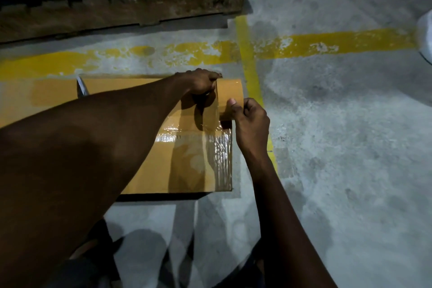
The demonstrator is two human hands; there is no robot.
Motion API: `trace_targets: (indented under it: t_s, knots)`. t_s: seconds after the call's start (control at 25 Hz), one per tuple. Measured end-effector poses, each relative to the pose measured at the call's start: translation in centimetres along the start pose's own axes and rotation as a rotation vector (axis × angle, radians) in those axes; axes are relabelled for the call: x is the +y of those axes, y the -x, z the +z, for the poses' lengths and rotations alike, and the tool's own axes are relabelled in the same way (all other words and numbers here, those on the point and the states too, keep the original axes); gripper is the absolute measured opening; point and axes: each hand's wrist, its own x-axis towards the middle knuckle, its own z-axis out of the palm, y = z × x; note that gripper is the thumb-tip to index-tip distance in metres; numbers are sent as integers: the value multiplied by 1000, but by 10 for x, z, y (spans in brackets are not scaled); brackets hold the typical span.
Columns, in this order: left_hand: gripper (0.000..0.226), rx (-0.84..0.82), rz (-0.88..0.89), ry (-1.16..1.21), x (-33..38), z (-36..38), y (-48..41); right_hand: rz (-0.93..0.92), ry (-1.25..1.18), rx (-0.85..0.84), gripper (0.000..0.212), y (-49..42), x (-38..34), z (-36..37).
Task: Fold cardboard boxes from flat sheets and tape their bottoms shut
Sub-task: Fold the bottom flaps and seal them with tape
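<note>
A brown cardboard box (145, 170) lies on the concrete floor, its flat face up. Shiny clear tape (223, 161) runs along its right edge and across the seam. My left hand (201, 82) reaches across to the box's far right corner, fingers curled round what looks like the tape roll, mostly hidden under the hand. A stretch of brown tape (230, 91) spans from there to my right hand (251, 121), which pinches it between thumb and fingers at the box's right edge. My left forearm covers much of the box.
A wooden pallet (121, 9) with stacked flat sheets lies beyond the box. Yellow floor lines (327, 42) cross behind and to the right. More cardboard (46, 93) lies at the left. A white object (425, 37) shows at the right edge.
</note>
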Motion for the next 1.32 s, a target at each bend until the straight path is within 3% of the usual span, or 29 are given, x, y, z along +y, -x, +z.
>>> trace_targets:
  t_s: [0.12,0.2,0.4,0.64,0.8,1.16,1.32]
  knots:
    - [41,46,7,-147,-6,7,-3,28,2,112,43,24,5,-8]
    - [41,39,24,-163,-5,9,-3,48,-55,87,34,49,5,-14]
    - [37,83,21,-143,-6,7,1,56,-37,67,42,105,23,-30]
    - [32,153,23,-117,0,8,20,46,64,76,44,148,24,-41]
    - [36,159,34,-150,1,7,22,181,248,176,50,184,47,-40]
    - [38,161,21,-152,0,10,24,218,200,189,50,190,81,-32]
    - [36,257,71,-81,-3,14,31,246,263,148,49,186,88,-27]
